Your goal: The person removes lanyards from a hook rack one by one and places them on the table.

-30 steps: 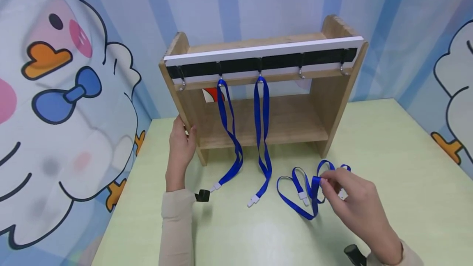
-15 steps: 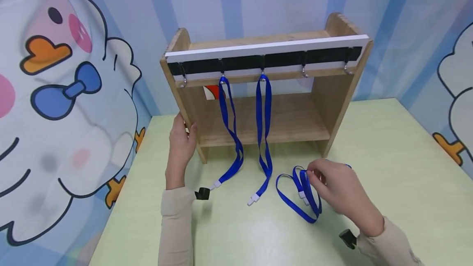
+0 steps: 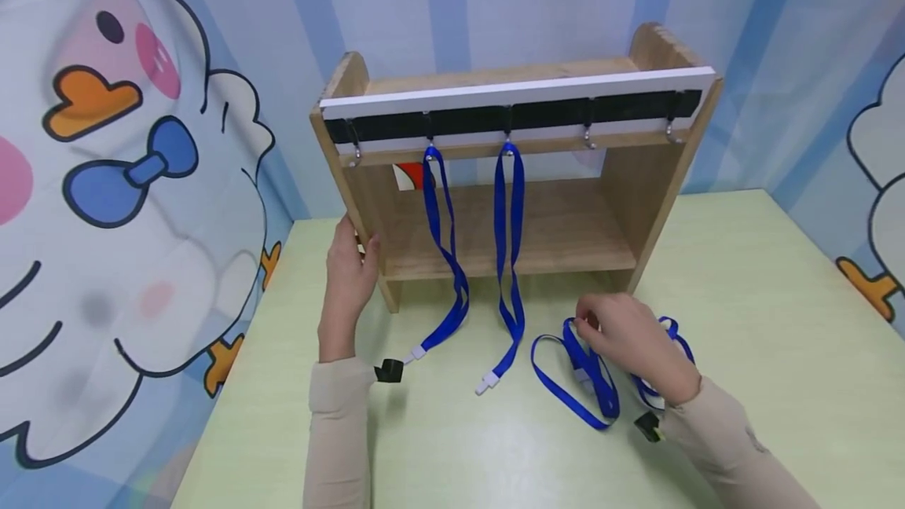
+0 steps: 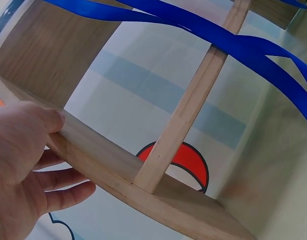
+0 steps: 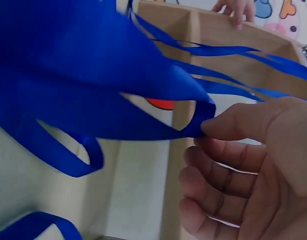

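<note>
A small wooden rack [image 3: 573, 230] with a row of metal hooks stands on the table. My left hand [image 3: 349, 281] grips its left side panel [image 4: 108, 165], thumb on one face and fingers on the other. Two blue lanyards hang from hooks: one lanyard [image 3: 445, 254] from the second hook and another lanyard [image 3: 500, 210] from the middle one. In front of the rack's right half, my right hand [image 3: 632, 336] pinches a looped blue lanyard [image 5: 193, 125] between thumb and index finger. Part of that lanyard droops to the tabletop, and its white clip shows only partly.
Another blue lanyard [image 3: 673, 330] lies on the table, partly behind my right wrist. The leftmost hook [image 3: 356, 154] and the two right hooks are bare. A cartoon-printed cloth [image 3: 551, 6] rises behind and beside the pale green table [image 3: 452, 446].
My right hand has moved left and slightly away from me, lifting a folded part of the lanyard. The left hand stays on the rack panel. The view shifts slightly.
</note>
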The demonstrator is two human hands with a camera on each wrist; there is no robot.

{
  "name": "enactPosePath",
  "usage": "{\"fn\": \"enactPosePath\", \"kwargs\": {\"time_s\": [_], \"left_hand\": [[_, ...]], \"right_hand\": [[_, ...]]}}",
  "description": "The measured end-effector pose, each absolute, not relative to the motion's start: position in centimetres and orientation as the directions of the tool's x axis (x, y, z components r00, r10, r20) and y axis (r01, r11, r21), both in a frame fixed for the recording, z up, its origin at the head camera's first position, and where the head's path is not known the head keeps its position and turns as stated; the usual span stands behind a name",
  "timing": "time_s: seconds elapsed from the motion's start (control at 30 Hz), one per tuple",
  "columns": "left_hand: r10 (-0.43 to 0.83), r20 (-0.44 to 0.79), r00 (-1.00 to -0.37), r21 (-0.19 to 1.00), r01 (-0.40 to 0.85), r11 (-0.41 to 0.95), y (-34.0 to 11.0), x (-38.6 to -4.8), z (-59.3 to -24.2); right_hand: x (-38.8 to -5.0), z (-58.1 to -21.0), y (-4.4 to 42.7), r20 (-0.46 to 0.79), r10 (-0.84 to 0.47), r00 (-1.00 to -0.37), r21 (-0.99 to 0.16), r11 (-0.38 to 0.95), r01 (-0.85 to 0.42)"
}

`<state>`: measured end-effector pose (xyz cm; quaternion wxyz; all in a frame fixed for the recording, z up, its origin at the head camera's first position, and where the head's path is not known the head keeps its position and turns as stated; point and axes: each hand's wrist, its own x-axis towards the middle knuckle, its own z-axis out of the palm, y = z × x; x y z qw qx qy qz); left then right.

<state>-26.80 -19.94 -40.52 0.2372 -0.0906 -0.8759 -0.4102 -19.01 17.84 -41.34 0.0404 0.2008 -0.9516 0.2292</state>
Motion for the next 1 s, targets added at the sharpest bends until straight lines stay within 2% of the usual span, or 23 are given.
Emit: {"fn": "enactPosePath", "kwargs": {"time_s": [0.53,0.67,1.0], "left_hand": [[-0.026,0.512,-0.859,0.674,0.383,0.631,-19.6,-26.9,-40.7],[-0.025,0.504,-0.863,0.679,0.378,0.630,-19.6,-27.0,-40.6],[-0.040,0.471,-0.881,0.692,0.341,0.636,-19.9,-26.9,-40.5]], "right_hand": [[-21.9,-44.0,17.1,0.108,-0.326,-0.939,-0.428,0.838,-0.339],[-22.3,-44.3,17.2,0.099,-0.324,-0.941,-0.397,0.854,-0.336],[-21.9,-42.0,16.8,0.181,-0.375,-0.909,-0.376,0.828,-0.416]]}}
